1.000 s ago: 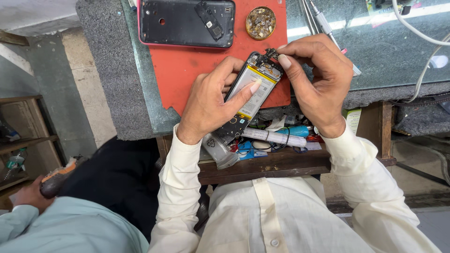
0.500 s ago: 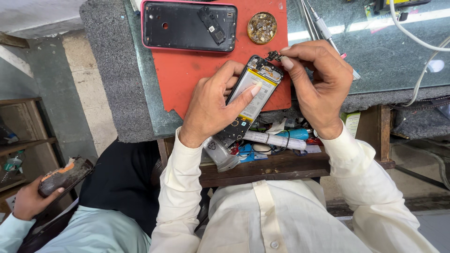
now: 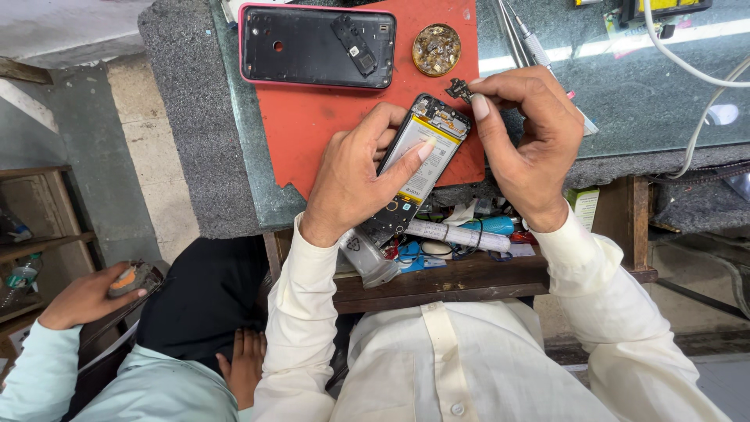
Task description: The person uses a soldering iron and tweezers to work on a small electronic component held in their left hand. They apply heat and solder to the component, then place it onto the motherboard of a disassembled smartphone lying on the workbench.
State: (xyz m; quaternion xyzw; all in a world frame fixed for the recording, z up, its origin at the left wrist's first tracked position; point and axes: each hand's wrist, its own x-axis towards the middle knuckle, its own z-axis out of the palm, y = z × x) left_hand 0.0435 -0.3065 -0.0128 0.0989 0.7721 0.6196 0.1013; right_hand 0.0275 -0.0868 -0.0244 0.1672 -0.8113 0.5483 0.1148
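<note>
Low in the frame, below the tabletop edge, an open drawer [image 3: 469, 270] holds a clutter of small packages: a white tube [image 3: 457, 234] lying across, a blue one [image 3: 488, 225] behind it, bits of blue and red wrapping, and a small green and white box [image 3: 582, 205] at its right end.

Just above, at the frame's centre, the left hand [image 3: 355, 176] holds the opened phone [image 3: 418, 160] tilted over the tabletop edge, fingers wrapped round its left side and the thumb pressed on the pale battery label with its yellow band. The phone looks light and stiff but fragile with its back off; I judge the side rims the safe hold, clear of the exposed board at the top.

The right hand [image 3: 527, 144] pinches a small dark part [image 3: 459, 88] between thumb and forefinger, fingers narrow, just beside the phone's top corner. It seems tiny, nearly weightless and easy to drop or bend.

Farther up lie the red mat [image 3: 328, 109], a dark back cover with pink rim [image 3: 312, 47] and a round dish of small parts [image 3: 436, 48]. At lower left another person's hand [image 3: 90, 297] holds a small object.
</note>
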